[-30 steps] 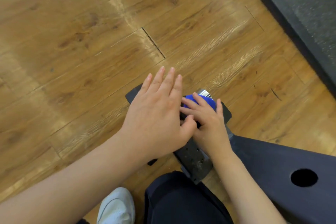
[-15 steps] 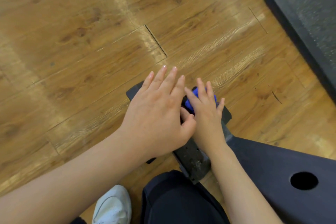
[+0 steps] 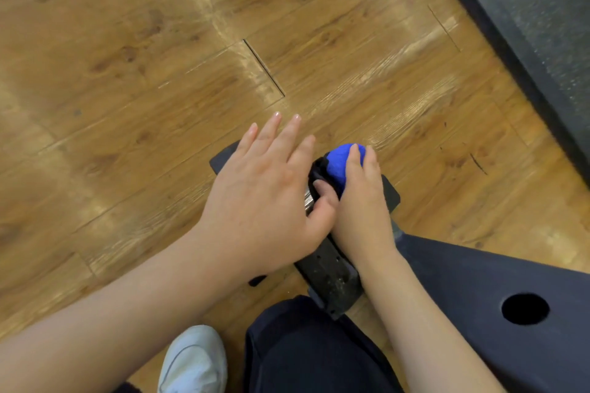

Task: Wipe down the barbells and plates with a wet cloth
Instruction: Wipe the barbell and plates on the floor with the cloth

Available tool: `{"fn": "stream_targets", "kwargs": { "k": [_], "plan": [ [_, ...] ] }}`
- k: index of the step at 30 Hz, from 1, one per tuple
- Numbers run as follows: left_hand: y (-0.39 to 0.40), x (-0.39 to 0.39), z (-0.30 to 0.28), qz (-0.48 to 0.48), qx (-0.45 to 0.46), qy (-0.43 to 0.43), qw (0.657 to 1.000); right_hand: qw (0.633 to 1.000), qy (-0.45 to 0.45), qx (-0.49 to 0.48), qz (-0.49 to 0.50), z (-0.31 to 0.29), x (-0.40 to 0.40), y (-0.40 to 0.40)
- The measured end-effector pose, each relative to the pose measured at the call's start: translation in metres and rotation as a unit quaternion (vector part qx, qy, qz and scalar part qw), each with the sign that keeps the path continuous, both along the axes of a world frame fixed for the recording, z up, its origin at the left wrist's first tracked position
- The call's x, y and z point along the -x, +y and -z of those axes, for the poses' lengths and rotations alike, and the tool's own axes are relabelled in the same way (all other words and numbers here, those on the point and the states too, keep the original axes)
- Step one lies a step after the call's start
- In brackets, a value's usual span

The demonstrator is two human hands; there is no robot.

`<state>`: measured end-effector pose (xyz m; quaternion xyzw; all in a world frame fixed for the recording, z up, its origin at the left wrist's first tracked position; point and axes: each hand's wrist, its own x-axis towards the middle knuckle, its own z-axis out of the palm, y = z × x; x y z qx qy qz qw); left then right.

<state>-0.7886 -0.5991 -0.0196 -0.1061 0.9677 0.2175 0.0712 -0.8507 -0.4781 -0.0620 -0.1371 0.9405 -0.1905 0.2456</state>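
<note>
Head view: the blue cloth point(image 3: 338, 166) is pressed under the closed fingers of the right hand point(image 3: 360, 201) at five o'clock; the left hand point(image 3: 265, 198), fingers spread flat, is laid on the dark plate point(image 3: 332, 274).

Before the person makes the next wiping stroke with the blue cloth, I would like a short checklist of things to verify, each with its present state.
1. Blue cloth is under the right hand: ok, the fingers press on it.
2. Left hand steadies the equipment: ok, it lies flat with fingers spread on the dark plate.
3. Cloth is wet enough: cannot tell.
4. Left thumb is clear of the cloth's path: not ok, it sits right beside the cloth.
5. White shoe and knee are clear of the plate: ok for the shoe; the knee is close to its near end.
</note>
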Motion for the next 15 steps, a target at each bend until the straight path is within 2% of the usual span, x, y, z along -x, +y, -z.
{"fn": "stream_targets", "kwargs": {
  "k": [4,7,9,12,15],
  "plan": [
    [0.0,0.0,0.0,0.007,0.0,-0.001,1.0,0.991,0.089,-0.018,-0.1,0.008,-0.001,0.007],
    [0.0,-0.001,0.001,0.01,0.001,-0.001,1.0,0.988,0.134,-0.015,-0.073,0.01,-0.007,0.021],
    [0.0,-0.001,0.002,0.01,0.005,0.001,1.0,0.994,0.108,0.0,-0.014,0.008,-0.006,0.023],
    [0.0,-0.001,0.001,0.009,0.009,-0.003,1.0,0.997,0.024,0.044,0.051,-0.001,-0.005,0.018],
    [0.0,-0.001,0.001,0.014,0.011,-0.006,1.0,0.974,-0.055,0.14,0.171,-0.012,-0.005,0.009]
  ]
}}
